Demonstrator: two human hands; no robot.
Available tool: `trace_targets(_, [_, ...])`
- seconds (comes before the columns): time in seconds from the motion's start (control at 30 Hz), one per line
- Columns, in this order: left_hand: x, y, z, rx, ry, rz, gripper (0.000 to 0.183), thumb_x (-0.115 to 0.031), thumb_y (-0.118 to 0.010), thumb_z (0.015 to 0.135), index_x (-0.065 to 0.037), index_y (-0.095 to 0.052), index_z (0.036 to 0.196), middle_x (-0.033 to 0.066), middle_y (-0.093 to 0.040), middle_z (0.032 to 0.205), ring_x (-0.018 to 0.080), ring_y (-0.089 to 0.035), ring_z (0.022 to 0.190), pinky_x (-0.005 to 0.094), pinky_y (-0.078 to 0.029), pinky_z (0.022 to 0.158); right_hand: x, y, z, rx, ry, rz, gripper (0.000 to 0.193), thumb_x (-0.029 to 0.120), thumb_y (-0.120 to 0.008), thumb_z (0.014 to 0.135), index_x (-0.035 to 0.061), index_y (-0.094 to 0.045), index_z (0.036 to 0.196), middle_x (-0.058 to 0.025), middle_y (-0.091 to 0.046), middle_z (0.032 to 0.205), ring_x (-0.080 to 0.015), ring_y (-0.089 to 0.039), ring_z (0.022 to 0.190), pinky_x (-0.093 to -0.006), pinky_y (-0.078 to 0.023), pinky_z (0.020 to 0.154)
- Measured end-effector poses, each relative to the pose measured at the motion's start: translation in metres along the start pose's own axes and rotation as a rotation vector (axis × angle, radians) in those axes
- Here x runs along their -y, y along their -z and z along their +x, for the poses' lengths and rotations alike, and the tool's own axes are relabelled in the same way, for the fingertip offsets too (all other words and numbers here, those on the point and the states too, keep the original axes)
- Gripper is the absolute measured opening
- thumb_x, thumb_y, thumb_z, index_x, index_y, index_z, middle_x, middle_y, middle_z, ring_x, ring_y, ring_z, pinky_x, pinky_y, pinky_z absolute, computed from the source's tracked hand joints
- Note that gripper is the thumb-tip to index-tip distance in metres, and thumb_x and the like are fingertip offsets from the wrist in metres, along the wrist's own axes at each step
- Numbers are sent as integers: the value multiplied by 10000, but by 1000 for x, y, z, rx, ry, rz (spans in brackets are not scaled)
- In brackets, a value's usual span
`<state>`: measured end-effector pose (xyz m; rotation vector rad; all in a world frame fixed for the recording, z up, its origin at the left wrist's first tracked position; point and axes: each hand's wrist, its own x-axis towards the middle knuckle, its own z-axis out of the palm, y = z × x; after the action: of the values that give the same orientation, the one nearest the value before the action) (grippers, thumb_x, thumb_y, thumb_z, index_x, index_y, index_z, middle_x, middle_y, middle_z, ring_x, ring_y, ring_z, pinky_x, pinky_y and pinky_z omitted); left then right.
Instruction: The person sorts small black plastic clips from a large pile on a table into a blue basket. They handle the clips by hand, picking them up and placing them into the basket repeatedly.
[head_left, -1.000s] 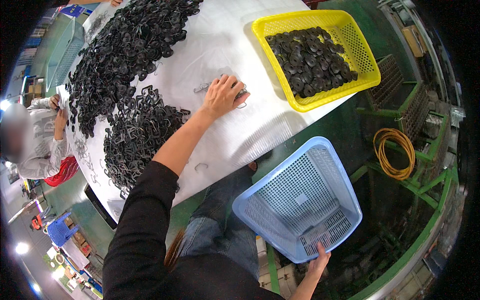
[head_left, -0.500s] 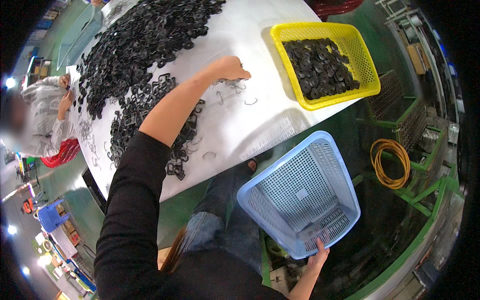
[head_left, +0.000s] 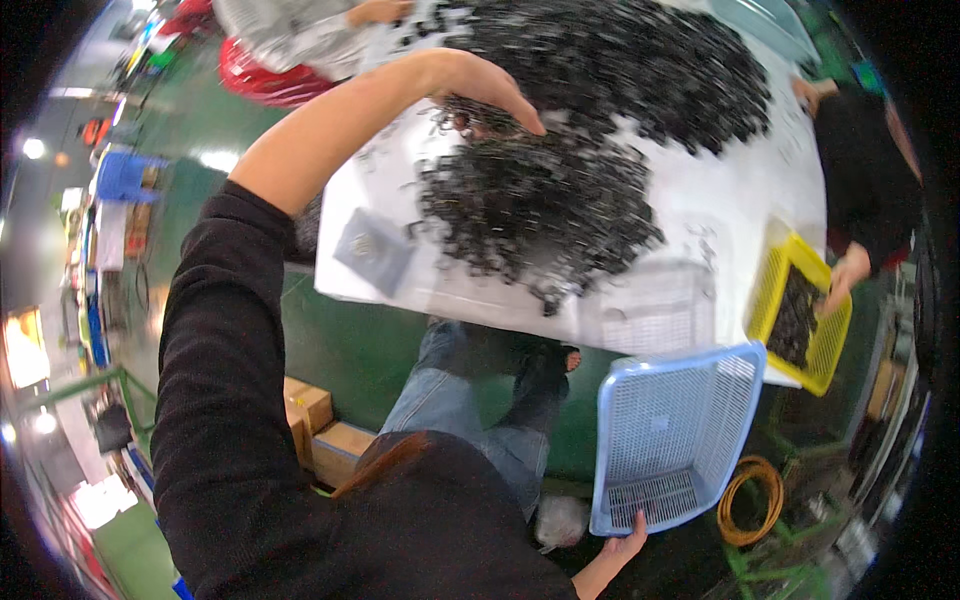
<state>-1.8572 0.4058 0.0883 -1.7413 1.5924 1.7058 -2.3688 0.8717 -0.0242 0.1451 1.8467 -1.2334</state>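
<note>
My left hand (head_left: 492, 88) is curled over a tangle of thin wire hooks (head_left: 468, 112), fingers bent round them at the left of a black pile. Motion smears the pieces, so how many it holds is unclear. That nearer heap of black hook-shaped parts (head_left: 540, 205) lies on the white tabletop (head_left: 380, 190). With my right hand (head_left: 628, 540) I grip the lower rim of a light-blue perforated plastic basket (head_left: 725, 400). The basket is tilted, its inside facing me with no parts in it, beyond the table's near edge.
A larger black heap (head_left: 640, 70) spreads farther back. One co-worker's hand (head_left: 848, 275) is at a yellow basket (head_left: 832, 350) of dark parts; another person's hand (head_left: 380, 12) is at the far left. A grey square piece (head_left: 372, 250), cartons (head_left: 340, 445) and a coiled orange hose (head_left: 750, 500) are around.
My view has swung left. My left hand has moved from the scattered hooks near the yellow basket to the black pile's left side. The blue basket remains in my right hand.
</note>
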Motion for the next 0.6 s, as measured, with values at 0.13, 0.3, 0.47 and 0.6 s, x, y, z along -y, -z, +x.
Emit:
trace_targets(0.13, [162,48,-72,-228,180,-101,354,-453,-601,772,-101,-629,785,-22,-536,616,79,-478,472,230,-349,385,-20,-28,-25,116,-7,10,507,161,-587,751,-2,-452,1212,-155,-542,1117,-300,-539,987,-446,-452,830])
trace_targets(0.3, [368,55,-82,-541,215,-23,470,-486,-585,747,-25,-660,798,119,-625,739,203,-607,687,345,-473,615,-43,-63,-62,38,-4,25,475,219,-590,775,18,-468,1187,-147,-548,1091,-297,-537,968,-459,-447,824])
trace_targets(0.47, [487,42,-56,-860,392,-60,612,-534,-534,777,-7,-594,1084,185,-607,1056,306,-556,1026,357,-422,875,-56,-83,-98,-29,52,9,472,214,-585,782,20,-461,1194,-147,-547,1100,-299,-534,981,-459,-444,835])
trace_targets(0.6, [529,34,-50,-809,444,-96,575,-491,-529,786,-28,-572,1125,168,-596,1093,313,-535,1067,358,-408,904,-66,-87,-114,20,92,43,450,179,-560,796,15,-451,1201,-156,-546,1109,-304,-534,996,-455,-447,850])
